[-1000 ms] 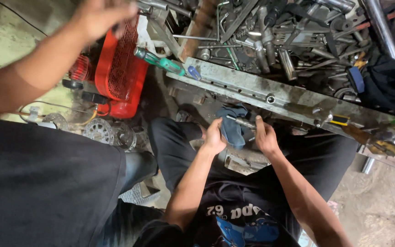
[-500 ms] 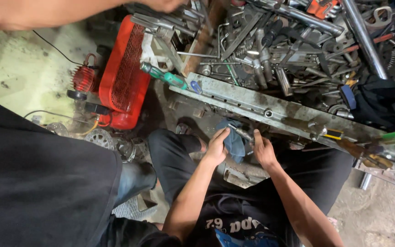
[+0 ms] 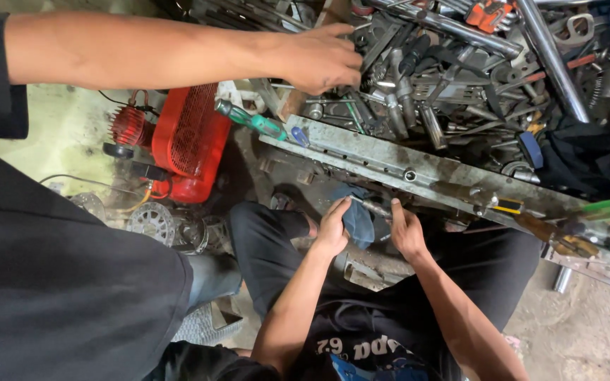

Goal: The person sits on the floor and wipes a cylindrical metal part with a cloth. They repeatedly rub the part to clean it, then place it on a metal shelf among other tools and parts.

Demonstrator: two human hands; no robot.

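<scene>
My left hand (image 3: 333, 227) presses a blue cloth (image 3: 359, 217) against a short metal rod (image 3: 374, 207) just below the bench edge. On the rod's other side, my right hand (image 3: 406, 231) is closed around it. Both hands sit over my lap, between my knees in black trousers. A co-worker in a black shirt stands at my left; that person's hand (image 3: 321, 60) reaches across into the pile of tools (image 3: 446, 77) on the bench.
A grey steel rail (image 3: 404, 166) edges the bench. On its left end lies a green-handled screwdriver (image 3: 250, 120). A red compressor (image 3: 188, 141) stands on the floor at left, with brake discs (image 3: 151, 220) beside it. Long chrome tubes (image 3: 548, 49) cross the pile.
The co-worker's arm has swung from upper left across to the tool pile. My hands stay on the cloth and rod, the left one shifting slightly on the cloth.
</scene>
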